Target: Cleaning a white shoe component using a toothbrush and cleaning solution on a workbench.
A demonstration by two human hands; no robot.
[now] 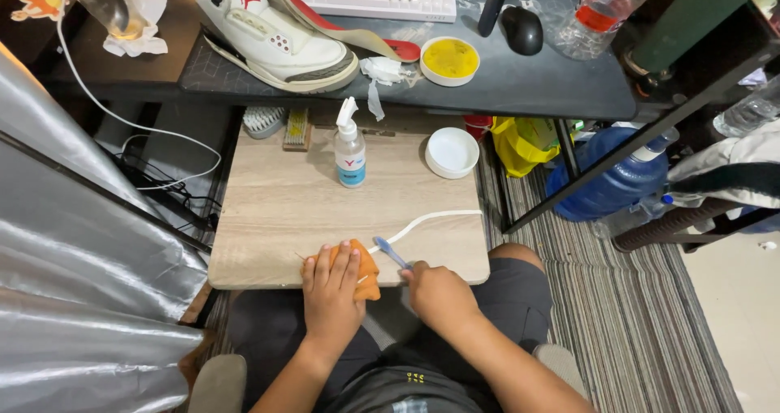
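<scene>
I see the left hand spread flat, pinning an orange cloth and white shoelace at the lap board's 6 o'clock edge, so the right hand, closed around a blue toothbrush, can scrub it.

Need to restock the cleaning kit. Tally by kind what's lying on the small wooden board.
Spray bottle: 1
White round container: 1
Scrub brushes, one white, one wooden: 2
White shoelace: 1
Orange cloth, under left hand: 1
Blue toothbrush, in right hand: 1
Total: 7
</scene>
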